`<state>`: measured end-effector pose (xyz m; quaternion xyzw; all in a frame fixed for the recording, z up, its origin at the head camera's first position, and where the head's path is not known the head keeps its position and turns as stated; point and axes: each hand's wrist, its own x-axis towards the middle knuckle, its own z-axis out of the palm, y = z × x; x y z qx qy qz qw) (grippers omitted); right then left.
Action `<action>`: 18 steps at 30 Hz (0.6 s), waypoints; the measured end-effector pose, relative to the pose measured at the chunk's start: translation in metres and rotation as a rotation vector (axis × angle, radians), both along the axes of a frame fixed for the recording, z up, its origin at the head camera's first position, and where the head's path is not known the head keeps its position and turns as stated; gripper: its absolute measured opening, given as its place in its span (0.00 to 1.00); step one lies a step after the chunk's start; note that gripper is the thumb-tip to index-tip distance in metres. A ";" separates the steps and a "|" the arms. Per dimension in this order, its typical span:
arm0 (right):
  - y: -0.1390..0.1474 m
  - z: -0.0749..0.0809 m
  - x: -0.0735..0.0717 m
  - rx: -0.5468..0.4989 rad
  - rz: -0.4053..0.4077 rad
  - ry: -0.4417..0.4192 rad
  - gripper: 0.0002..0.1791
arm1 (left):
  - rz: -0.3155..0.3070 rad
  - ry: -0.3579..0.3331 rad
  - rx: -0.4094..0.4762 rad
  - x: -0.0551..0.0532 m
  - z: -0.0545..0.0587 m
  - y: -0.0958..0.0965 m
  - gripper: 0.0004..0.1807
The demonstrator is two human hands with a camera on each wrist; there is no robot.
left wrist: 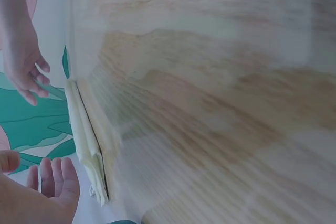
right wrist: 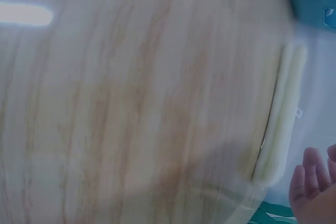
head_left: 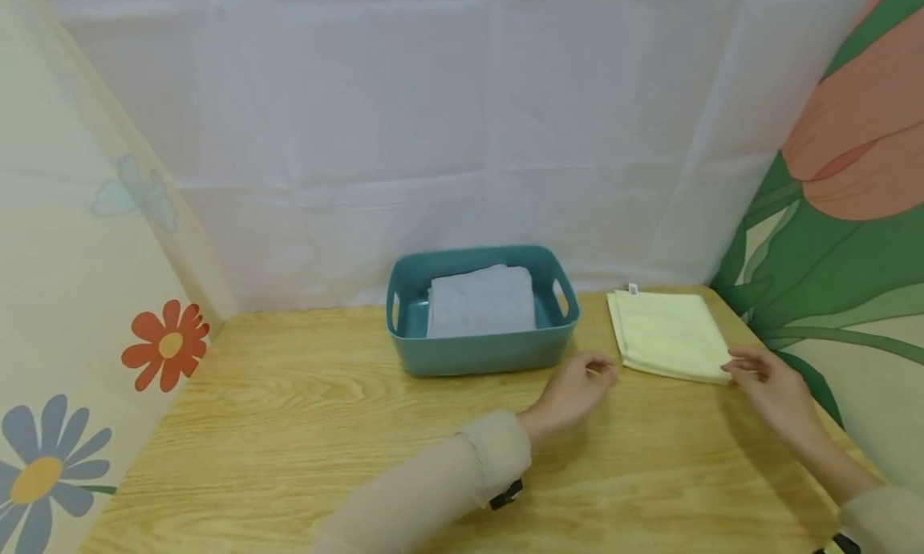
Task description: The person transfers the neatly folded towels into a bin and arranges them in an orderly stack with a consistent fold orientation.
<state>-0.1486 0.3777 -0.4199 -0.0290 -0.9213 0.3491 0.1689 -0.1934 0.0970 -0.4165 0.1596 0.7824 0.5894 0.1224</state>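
A folded pale yellow towel (head_left: pixel 667 332) lies flat on the table, a small white tag at its back edge. Close to its front left corner is my left hand (head_left: pixel 575 390), fingers loosely bent and holding nothing. My right hand (head_left: pixel 776 394) hovers by the front right corner; in the right wrist view its relaxed fingers (right wrist: pixel 311 174) appear apart from the towel (right wrist: pixel 281 121). Left of the towel stands a teal basket (head_left: pixel 484 355) with handle holes at its ends. Inside it lies a folded light grey towel (head_left: pixel 482 301).
The wooden table (head_left: pixel 289 426) ends at a white cloth backdrop (head_left: pixel 346 137). A flower-printed panel (head_left: pixel 859 281) borders the right edge, and another printed panel (head_left: pixel 79 281) stands along the left.
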 end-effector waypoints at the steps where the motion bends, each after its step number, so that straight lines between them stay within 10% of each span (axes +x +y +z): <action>1: 0.001 -0.001 0.000 0.001 -0.004 0.000 0.17 | 0.013 0.005 0.011 -0.002 0.000 0.003 0.13; 18: 0.024 0.002 0.002 -0.061 -0.045 -0.037 0.24 | 0.150 -0.023 0.034 -0.022 -0.013 0.033 0.11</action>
